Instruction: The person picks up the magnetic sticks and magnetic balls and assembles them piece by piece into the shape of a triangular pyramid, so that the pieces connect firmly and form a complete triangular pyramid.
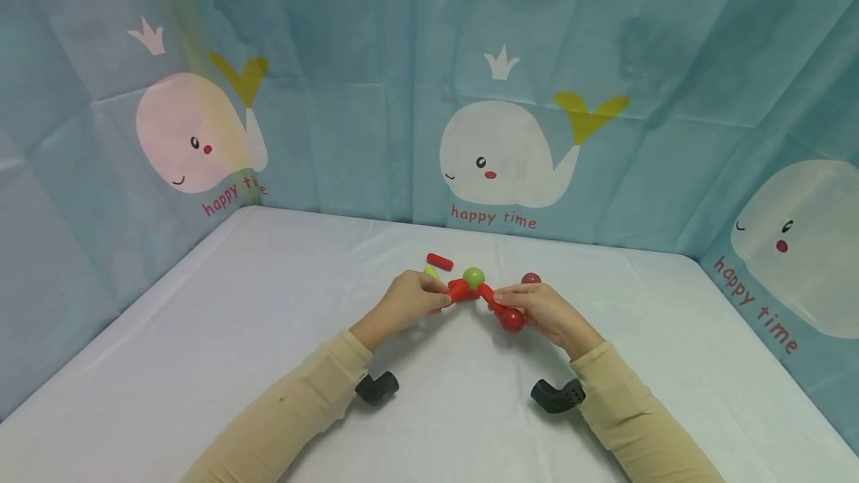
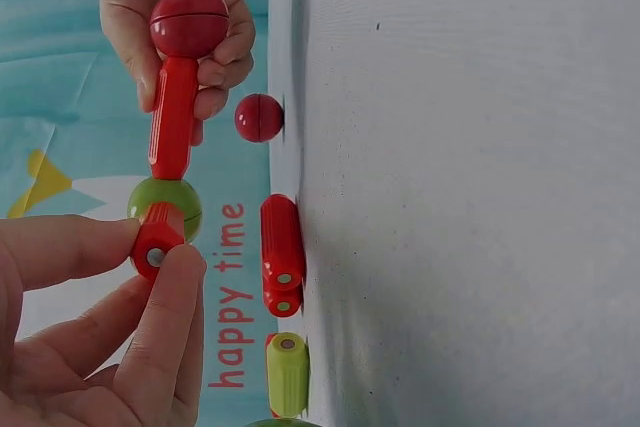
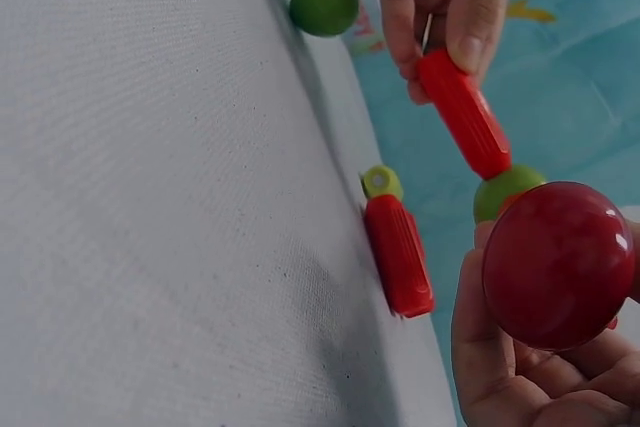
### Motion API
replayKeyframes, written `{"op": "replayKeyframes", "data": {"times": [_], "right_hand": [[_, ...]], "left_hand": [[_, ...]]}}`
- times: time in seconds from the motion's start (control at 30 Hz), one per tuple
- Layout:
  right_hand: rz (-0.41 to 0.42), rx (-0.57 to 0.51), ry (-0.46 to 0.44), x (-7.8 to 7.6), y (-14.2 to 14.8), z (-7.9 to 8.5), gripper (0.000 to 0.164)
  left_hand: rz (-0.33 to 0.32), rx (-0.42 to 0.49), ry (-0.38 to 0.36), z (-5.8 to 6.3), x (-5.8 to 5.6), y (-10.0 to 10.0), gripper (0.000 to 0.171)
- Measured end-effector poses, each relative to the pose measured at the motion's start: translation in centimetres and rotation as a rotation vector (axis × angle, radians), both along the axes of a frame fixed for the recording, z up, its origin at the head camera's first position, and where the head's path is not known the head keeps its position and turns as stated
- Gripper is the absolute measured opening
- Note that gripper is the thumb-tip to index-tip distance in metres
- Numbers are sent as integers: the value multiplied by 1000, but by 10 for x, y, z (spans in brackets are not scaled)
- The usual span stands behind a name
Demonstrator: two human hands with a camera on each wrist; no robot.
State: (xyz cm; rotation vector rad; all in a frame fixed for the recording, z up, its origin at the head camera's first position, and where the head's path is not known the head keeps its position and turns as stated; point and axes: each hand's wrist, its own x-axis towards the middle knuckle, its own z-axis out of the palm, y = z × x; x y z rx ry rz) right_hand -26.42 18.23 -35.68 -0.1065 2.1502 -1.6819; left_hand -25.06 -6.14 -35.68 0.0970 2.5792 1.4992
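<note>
My left hand (image 1: 406, 300) pinches a red magnetic rod (image 2: 160, 232) between thumb and fingertips; a metal dot shows in its near end. The rod's other end meets a green ball (image 1: 473, 278). From that ball a second red rod (image 2: 172, 127) runs to a red ball (image 1: 512, 320), forming a bent chain. My right hand (image 1: 546, 311) holds this second rod near the red ball, fingers curled around it. In the right wrist view the red ball (image 3: 558, 265) covers much of the grip. The joined pieces are held above the table.
On the white table (image 1: 268, 304), behind the hands, lie red rods (image 2: 281, 242), a yellow-green rod (image 2: 288, 375), another red rod (image 1: 439, 261) and a dark red ball (image 1: 531, 278). A green ball (image 3: 323, 4) rests near the left hand. Patterned blue cloth (image 1: 349, 133) stands behind.
</note>
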Motion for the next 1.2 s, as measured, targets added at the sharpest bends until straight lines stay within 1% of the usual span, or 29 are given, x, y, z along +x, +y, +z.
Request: {"op": "replayKeyframes", "data": {"times": [0.17, 0.4, 0.7, 0.93, 1.07, 1.2], "right_hand": [[7, -6, 0, 0, 0, 0, 40], [13, -10, -2, -1, 0, -1, 40], [45, 12, 19, 0, 0, -1, 38], [20, 32, 22, 1, 0, -1, 39], [19, 35, 27, 1, 1, 0, 40], [16, 33, 23, 0, 1, 0, 39]], "left_hand": [[9, -3, -1, 0, 0, 0, 22], [19, 16, -42, 3, 1, -1, 24], [-8, 28, -38, 2, 0, -5, 21], [-11, 56, -69, 4, -1, -6, 21], [-24, 63, -59, 5, -2, -7, 22], [-36, 19, -37, 7, -4, -11, 23]]}}
